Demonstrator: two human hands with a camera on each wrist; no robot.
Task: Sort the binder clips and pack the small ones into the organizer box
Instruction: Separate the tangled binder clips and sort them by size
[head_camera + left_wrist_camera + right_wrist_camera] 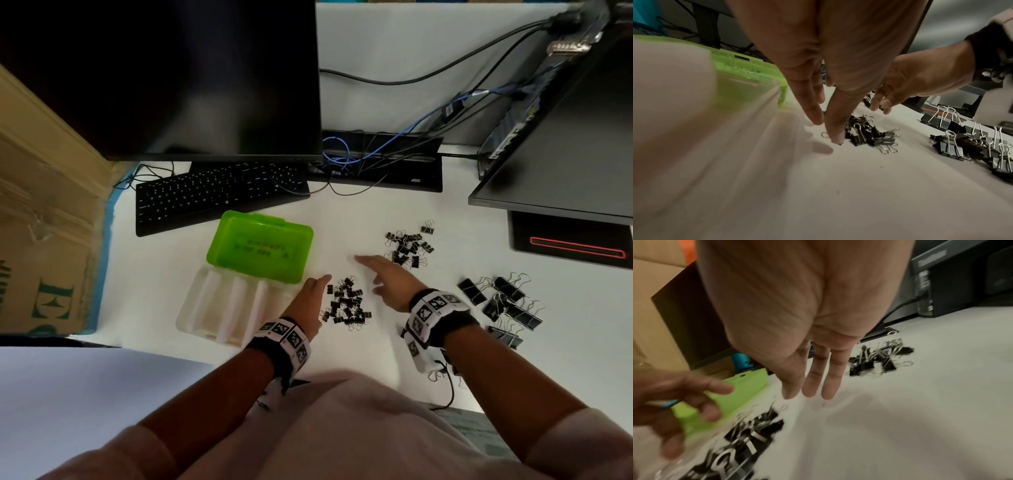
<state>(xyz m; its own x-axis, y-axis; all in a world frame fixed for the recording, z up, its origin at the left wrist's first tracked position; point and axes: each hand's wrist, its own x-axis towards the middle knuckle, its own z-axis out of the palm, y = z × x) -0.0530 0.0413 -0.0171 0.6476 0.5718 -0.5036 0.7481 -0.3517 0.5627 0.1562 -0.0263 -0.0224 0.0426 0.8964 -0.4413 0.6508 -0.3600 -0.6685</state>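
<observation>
A pile of small black binder clips [346, 303] [867, 133] [752, 431] lies on the white desk between my hands. My left hand [313, 289] [824, 123] hangs at the pile's left edge with straight fingers, holding nothing. My right hand [376, 270] [813, 386] hovers above and right of that pile, fingers spread and empty. A second pile of small clips [409, 245] [879, 358] lies beyond the right hand. Large clips [503, 301] [966, 142] sit to the right. The organizer box [233, 308] stands open left of the pile, its green lid [260, 245] [748, 68] [748, 382] raised.
A black keyboard [219, 193] and a dark monitor [161, 75] stand behind the box. Cables [359, 157] and a computer case [561, 137] fill the back right. A cardboard box [44, 222] sits at the left. The desk's near edge is by my body.
</observation>
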